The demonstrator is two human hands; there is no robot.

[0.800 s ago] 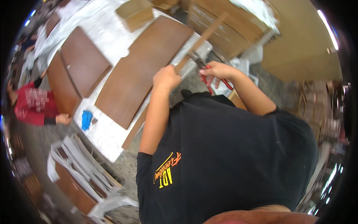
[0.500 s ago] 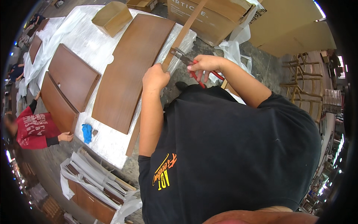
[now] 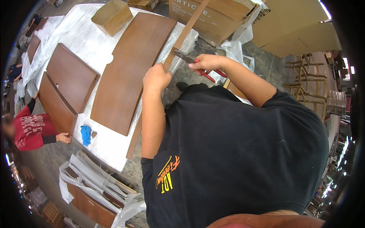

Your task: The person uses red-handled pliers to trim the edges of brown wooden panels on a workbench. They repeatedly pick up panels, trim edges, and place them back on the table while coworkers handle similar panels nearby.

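My left hand [image 3: 156, 78] is closed round a long, narrow brown wood strip [image 3: 190, 26], which runs along the near side of the wrapped table. In my right hand [image 3: 208, 62] is a pair of pliers [image 3: 208, 76] with red handles and dark metal jaws. Its jaws lie at the strip, just beyond my left fist; whether they pinch anything is too small to tell. A large curved brown wood panel [image 3: 133, 68] lies flat on the table, left of my left hand.
Across the plastic-covered table [image 3: 114, 150], a co-worker in a red shirt [image 3: 34, 131] holds a curved panel [image 3: 57, 98]. A small open carton [image 3: 111, 17] and blue glove-like item [image 3: 86, 135] lie on it. Large cardboard boxes [image 3: 207, 22] stand beyond; wrapped panels [image 3: 95, 193] are at lower left.
The pliers have turned slightly, and their jaws have shifted a little along the strip. My right fingers have drawn in round the handles. My left hand keeps its hold on the strip.
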